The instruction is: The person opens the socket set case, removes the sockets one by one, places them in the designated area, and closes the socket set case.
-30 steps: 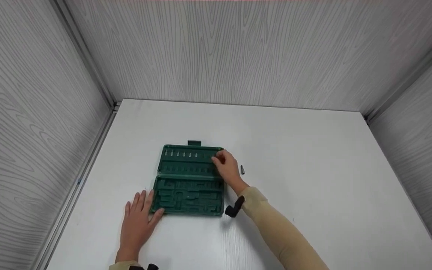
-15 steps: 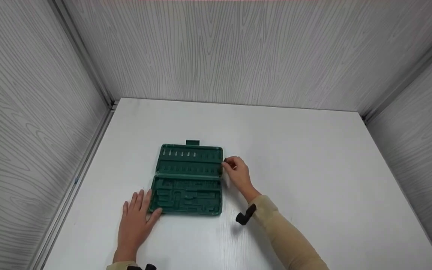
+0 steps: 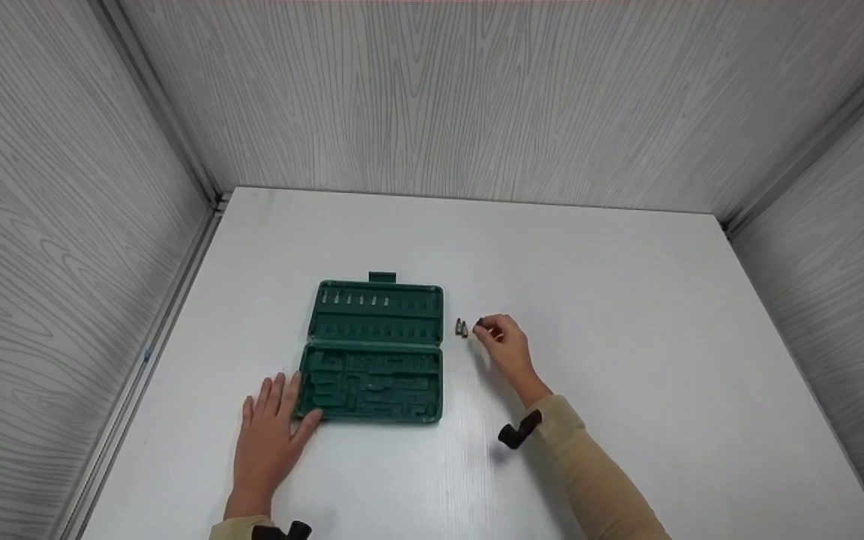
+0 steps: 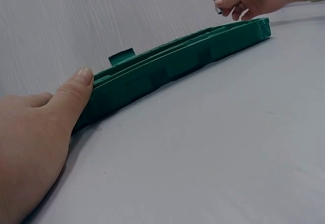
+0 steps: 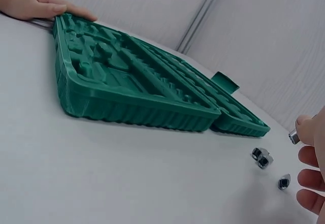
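Observation:
An open green case (image 3: 372, 382) lies flat, with several small metal pieces (image 3: 361, 300) standing in the left part of its upper row. My left hand (image 3: 265, 450) rests at the case's lower left corner, fingers spread; in the left wrist view its thumb touches the green rim (image 4: 152, 76). Right of the case, my right hand (image 3: 507, 349) pinches a small metal piece (image 5: 293, 136) between thumb and fingertips, above the table. Two metal pieces (image 3: 461, 328) lie together between case and hand. A third loose piece (image 5: 284, 182) shows nearer the hand in the right wrist view.
The white table (image 3: 589, 300) carries the case and loose pieces. Grey wood-grained panels (image 3: 432, 97) stand behind the table and along both sides. A latch tab (image 3: 382, 277) sticks out from the case's far edge.
My right hand has moved from the case's upper right part to the table on its right, uncovering two metal pieces beside the case. My left hand has stayed at the corner.

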